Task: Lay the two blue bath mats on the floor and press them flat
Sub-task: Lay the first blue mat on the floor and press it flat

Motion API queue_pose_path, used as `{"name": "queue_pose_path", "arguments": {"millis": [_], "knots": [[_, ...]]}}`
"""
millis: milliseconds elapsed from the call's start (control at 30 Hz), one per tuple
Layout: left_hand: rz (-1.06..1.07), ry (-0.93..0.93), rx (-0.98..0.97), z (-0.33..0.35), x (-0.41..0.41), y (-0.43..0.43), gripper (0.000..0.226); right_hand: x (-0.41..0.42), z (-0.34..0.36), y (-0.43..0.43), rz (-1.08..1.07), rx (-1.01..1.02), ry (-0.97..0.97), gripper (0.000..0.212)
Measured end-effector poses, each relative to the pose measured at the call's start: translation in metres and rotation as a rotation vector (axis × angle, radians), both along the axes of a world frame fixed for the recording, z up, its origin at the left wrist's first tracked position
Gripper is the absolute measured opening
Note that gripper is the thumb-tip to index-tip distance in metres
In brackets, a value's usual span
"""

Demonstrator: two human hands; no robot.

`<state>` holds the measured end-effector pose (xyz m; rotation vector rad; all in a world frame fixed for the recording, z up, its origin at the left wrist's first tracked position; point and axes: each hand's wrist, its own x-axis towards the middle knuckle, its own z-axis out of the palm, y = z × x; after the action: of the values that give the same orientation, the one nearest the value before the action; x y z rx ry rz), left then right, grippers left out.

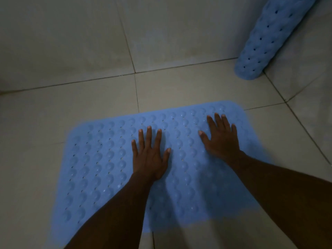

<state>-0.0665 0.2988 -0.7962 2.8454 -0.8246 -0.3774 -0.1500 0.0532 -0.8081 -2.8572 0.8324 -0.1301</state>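
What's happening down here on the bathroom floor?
A person is laying blue bath mats. One mat lies spread on the tiled floor, and the left hand and right hand press on it with flat palms and spread fingers. The second mat stands rolled up in the corner, not yet laid.

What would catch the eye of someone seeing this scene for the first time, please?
First, the flat blue bath mat spread on the tiled floor in the lower middle, its surface covered in rows of bumps and small holes. The left hand and right hand press on it with fingers spread. Then the rolled blue mat, which stands leaning in the upper right corner.
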Motion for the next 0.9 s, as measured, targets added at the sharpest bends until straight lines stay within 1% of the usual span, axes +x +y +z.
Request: {"name": "queue_pose_path", "arguments": {"millis": [67, 167, 267, 367, 733, 900], "knots": [[-0.020, -0.017, -0.028, -0.003, 0.017, -0.026, 0.080, 0.014, -0.006, -0.017, -0.008, -0.019, -0.016, 0.078], [-0.067, -0.020, -0.069, -0.013, 0.031, -0.066, 0.077, 0.028, -0.019, -0.031, -0.022, -0.008, 0.022, 0.076], [-0.113, -0.043, -0.029, -0.028, 0.027, -0.086, 0.074, 0.027, -0.032, -0.030, -0.035, -0.055, -0.014, 0.072], [-0.106, -0.068, 0.027, -0.034, 0.025, -0.088, 0.072, 0.027, -0.037, -0.028, -0.051, -0.097, -0.027, 0.070], [-0.159, 0.077, 0.093, -0.020, 0.034, -0.089, 0.076, 0.029, -0.027, -0.028, -0.049, -0.089, 0.067, 0.073], [-0.166, 0.098, 0.126, -0.019, 0.036, -0.091, 0.076, 0.030, -0.027, -0.029, -0.055, -0.059, 0.075, 0.075]]}}
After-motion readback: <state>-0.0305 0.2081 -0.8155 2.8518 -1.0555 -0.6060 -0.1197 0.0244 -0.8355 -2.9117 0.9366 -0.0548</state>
